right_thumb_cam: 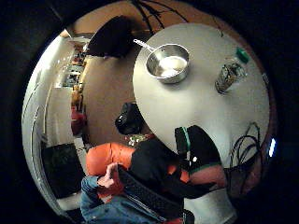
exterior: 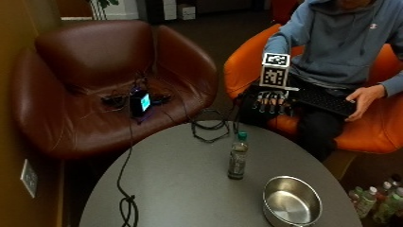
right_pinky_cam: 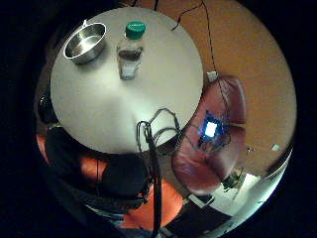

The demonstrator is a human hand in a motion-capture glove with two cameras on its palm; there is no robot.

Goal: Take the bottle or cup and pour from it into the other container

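A clear plastic bottle [exterior: 238,157] with a green cap stands upright near the middle of the round grey table [exterior: 176,189]. A steel bowl with a handle [exterior: 292,201] sits beside it near the table's front edge. My gloved right hand [exterior: 272,100] hovers in the air beyond the table's far edge, palm down, fingers straight and spread, holding nothing. It is well apart from the bottle. The palm views look down on the bottle [right_pinky_cam: 131,49] [right_thumb_cam: 230,72] and the bowl [right_pinky_cam: 85,42] [right_thumb_cam: 168,63] from above.
A brown leather armchair [exterior: 94,80] with a lit device [exterior: 140,101] and cables stands left of the table. Black cables [exterior: 211,125] lie on the table's far edge and left side. The person sits in an orange chair [exterior: 372,127] with a keyboard [exterior: 321,99] on the lap.
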